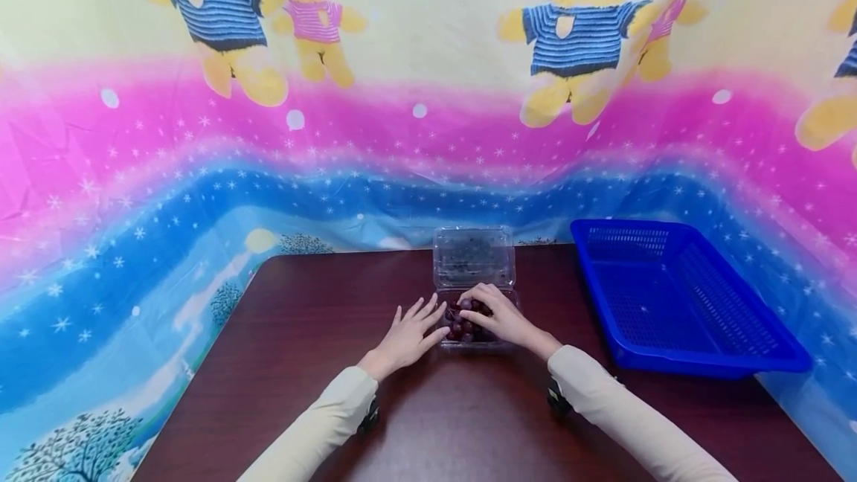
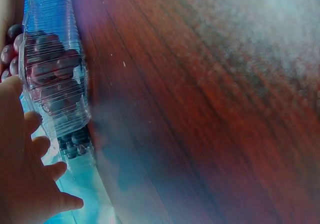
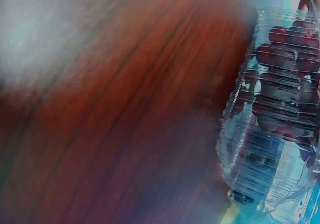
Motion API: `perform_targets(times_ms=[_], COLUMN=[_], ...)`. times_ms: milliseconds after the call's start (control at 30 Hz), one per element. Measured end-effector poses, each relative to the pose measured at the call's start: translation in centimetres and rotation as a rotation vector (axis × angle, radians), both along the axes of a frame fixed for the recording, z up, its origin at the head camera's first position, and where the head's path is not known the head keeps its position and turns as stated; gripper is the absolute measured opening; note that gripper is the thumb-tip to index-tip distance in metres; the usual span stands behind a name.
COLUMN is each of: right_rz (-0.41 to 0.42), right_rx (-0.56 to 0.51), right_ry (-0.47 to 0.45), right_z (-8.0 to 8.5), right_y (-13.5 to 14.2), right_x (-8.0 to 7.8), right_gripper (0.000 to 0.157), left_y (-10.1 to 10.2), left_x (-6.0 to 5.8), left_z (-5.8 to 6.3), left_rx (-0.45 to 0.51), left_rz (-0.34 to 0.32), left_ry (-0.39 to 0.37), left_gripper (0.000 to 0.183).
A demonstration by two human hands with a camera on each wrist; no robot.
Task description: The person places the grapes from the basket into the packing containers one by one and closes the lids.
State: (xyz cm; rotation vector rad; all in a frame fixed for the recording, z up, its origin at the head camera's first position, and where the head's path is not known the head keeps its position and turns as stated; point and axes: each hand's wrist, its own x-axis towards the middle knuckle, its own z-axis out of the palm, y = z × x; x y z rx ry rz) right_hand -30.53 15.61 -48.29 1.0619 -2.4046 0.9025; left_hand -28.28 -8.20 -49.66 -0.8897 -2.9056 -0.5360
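Observation:
A clear plastic clamshell box [image 1: 478, 345] of dark red grapes [image 1: 462, 331] stands on the table with its lid [image 1: 473, 257] raised at the back. My right hand [image 1: 501, 316] reaches over the box, its fingers and thumb curved round grapes at the top. At the box's left side is my left hand [image 1: 408, 336], fingers spread and fairly straight, fingertips by the rim. In the left wrist view, some grapes [image 2: 8, 54] show above the rim beside the left thumb. The right wrist view shows the box wall [image 3: 235, 129] with grapes behind it; the right fingers are out of that view.
A large blue plastic basket [image 1: 605, 303] with slotted sides stands at the table's right. The dark red-brown table [image 1: 301, 348] reaches back to a printed curtain [image 1: 415, 147] with bears and snowflakes.

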Motion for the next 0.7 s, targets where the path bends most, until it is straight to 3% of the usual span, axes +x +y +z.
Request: perform_targets(times_ms=[700], right_rz=[-0.012], right_rx=[0.002], right_ry=[-0.067], right_z=[-0.9], right_y=[1.3], right_x=[0.0], right_gripper=[0.022], left_y=[0.1], left_x=[0.2], left_z=[0.0], left_rx=[0.022], left_rz=[-0.004], left_ry=[0.0], left_gripper=[0.061])
